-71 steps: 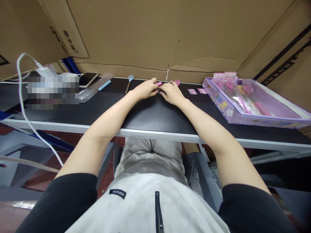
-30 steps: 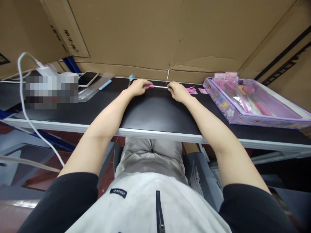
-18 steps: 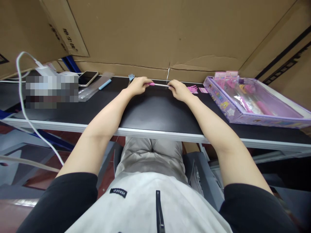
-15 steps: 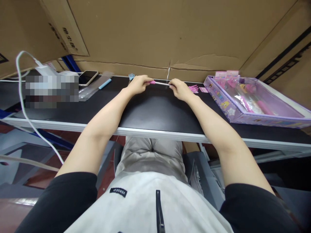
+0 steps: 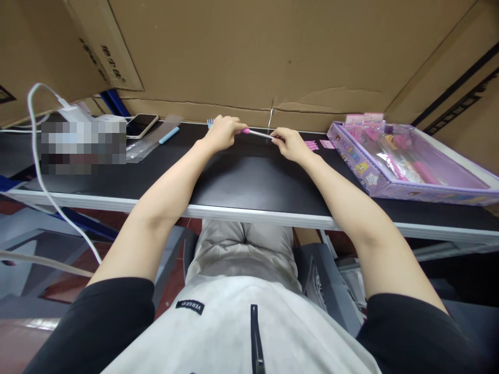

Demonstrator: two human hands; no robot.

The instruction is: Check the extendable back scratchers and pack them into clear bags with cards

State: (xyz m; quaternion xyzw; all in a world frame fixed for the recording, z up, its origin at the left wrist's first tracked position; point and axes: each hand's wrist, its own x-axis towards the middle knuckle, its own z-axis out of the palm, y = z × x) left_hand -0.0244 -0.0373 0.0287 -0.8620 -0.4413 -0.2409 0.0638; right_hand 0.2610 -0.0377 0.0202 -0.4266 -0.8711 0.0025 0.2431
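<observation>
Both my hands hold a back scratcher with a pink handle and a thin silver rod (image 5: 260, 134), level above the black tabletop. My left hand (image 5: 223, 132) is closed round the pink handle. Farther right, my right hand (image 5: 289, 144) pinches the rod between thumb and fingers. Just past the right hand shows a pink hand-shaped piece (image 5: 312, 145); whether it joins the held rod is hidden. A light-blue claw head (image 5: 210, 123) peeks out behind my left hand, mostly covered by it.
To the left lie a light-blue handle (image 5: 169, 135), a clear plastic sleeve (image 5: 146, 145), a phone (image 5: 143, 125) and a white cable (image 5: 34, 140). A purple display box (image 5: 384, 184) with packaged pink items stands right, near a small pink card (image 5: 326, 144). Cardboard (image 5: 249, 57) walls the back.
The rod tilts slightly more, and my left hand has shifted a little, covering more of the blue claw head. Less of the pink hand-shaped piece shows beside my right hand.
</observation>
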